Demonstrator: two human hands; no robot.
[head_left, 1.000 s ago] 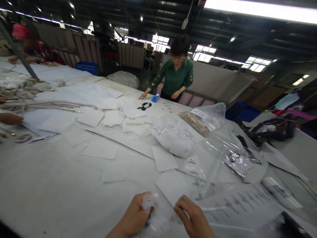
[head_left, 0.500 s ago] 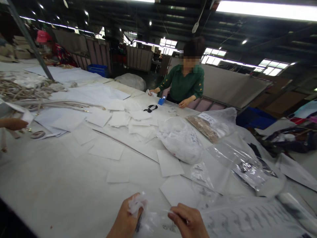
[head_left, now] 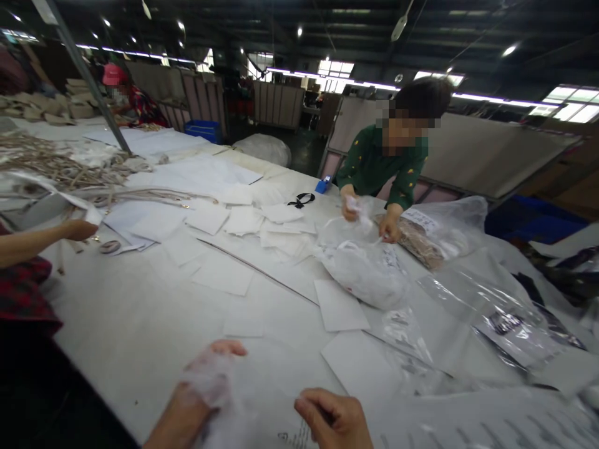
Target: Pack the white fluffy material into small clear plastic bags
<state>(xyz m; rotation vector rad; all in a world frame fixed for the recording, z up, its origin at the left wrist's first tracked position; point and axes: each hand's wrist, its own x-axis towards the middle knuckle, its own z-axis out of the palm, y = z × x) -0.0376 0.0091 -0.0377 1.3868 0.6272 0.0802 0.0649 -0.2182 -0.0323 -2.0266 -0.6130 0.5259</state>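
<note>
Now a thin clear plastic bag (head_left: 243, 399) is held at the near edge of the bench (head_left: 116, 330), stretched between both hands. The left hand (head_left: 196, 390) is seen through the film, fingers spread and apparently inside or under the bag; the right hand (head_left: 334, 421) is clenched on the bag's right edge. The bag's long axis runs left to right, so neither hand is nearer. Compared with half a second ago, the bag is no longer bunched in the left fist but opened out flat. Across the bench, a person in a green top (head_left: 374, 168) has moved to a white sack (head_left: 365, 268).
</note>
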